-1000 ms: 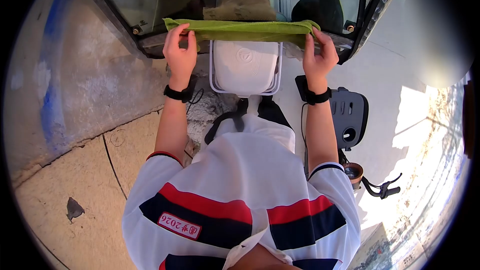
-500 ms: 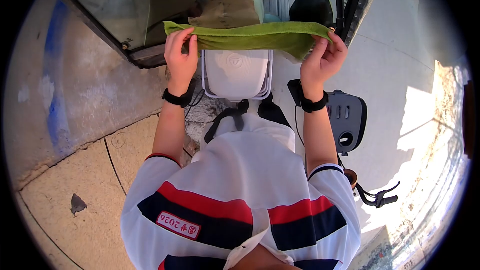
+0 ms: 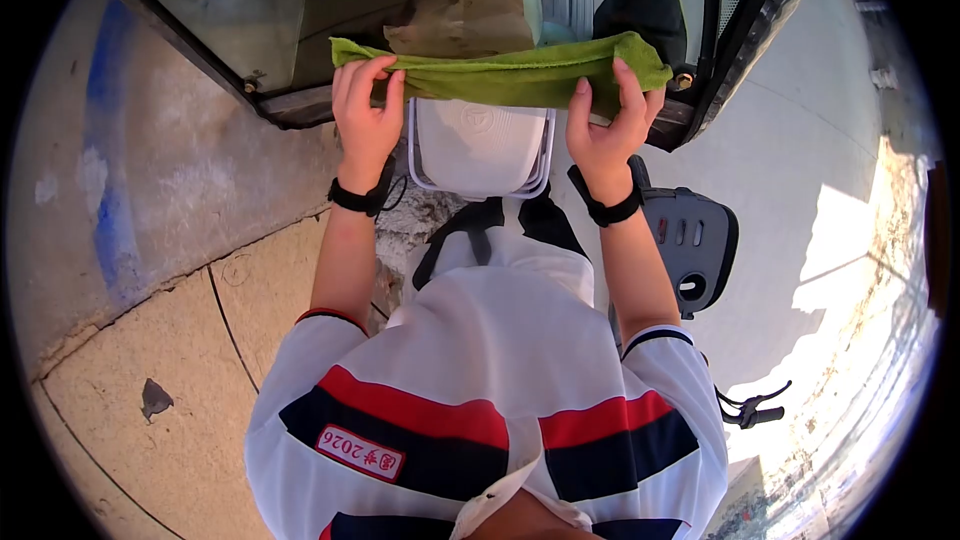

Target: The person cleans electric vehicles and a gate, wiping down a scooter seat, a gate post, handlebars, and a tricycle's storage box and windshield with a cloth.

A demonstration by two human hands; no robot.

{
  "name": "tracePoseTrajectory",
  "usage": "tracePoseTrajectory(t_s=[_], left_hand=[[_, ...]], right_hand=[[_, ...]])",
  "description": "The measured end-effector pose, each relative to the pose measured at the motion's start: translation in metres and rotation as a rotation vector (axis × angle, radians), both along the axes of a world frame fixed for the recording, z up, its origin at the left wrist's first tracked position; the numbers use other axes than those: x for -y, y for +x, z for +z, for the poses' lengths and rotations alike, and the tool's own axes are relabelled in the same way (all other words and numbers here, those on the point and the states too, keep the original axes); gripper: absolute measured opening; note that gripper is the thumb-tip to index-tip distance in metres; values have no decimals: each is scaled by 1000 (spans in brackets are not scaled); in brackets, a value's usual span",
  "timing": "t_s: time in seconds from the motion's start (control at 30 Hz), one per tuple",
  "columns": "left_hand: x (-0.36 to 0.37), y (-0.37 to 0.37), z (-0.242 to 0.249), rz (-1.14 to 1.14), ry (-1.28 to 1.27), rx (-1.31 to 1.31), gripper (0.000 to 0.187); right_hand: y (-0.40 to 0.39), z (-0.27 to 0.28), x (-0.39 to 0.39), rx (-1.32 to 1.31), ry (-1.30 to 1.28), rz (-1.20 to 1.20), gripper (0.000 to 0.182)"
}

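A long green cloth (image 3: 510,78), folded lengthwise, stretches between my two hands along the lower edge of a dark-framed glass pane (image 3: 240,15). My left hand (image 3: 368,115) pinches the cloth near its left end, thumb and fingers together. At the other end, my right hand (image 3: 610,135) holds the cloth with thumb and forefinger apart on its near face and the other fingers curled at its edge. The right end is bunched over itself. Each wrist carries a black band. Below the cloth is a white stool seat (image 3: 475,145), its upper edge hidden.
A grey plastic piece with slots (image 3: 690,245) is on the right, and a black handlebar grip with a lever (image 3: 750,408) is further down. A stained wall (image 3: 190,170) rises at left above tan paving (image 3: 270,325). A bolt (image 3: 684,80) sits at the frame's right corner.
My right hand has moved inward and turned, and the cloth's right end has folded up and over. The bolt beside it is now uncovered. My left hand keeps its pinch.
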State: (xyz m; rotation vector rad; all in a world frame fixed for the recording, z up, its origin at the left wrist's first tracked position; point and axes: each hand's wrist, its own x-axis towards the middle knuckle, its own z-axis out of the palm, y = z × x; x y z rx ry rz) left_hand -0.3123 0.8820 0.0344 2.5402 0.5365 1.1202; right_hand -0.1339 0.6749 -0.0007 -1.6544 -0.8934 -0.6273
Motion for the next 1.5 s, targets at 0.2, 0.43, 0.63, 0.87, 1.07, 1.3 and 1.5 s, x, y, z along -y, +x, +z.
tracePoseTrajectory(t_s=[0.2,0.43,0.63,0.87,1.07,1.3,1.5], left_hand=[[-27,-26,-7,66,1,18,26],[-69,-72,-23,260,-111,89,37],[-88,-93,-25,348,-276,220,42],[-91,-90,-18,324,-90,125,42],[-75,-68,-7,274,14,115,38],[-45,-40,4,73,6,109,45],[1,-11,25,-70,86,-11,49]], right_hand=[[-21,4,-34,76,-85,37,50],[-67,3,-94,121,-179,136,60],[-97,14,-124,193,-388,386,61],[-106,27,-130,206,-413,454,58],[-81,35,-102,156,-344,277,62],[-36,47,-49,131,-302,-32,69],[-11,54,-13,97,-274,-258,73]])
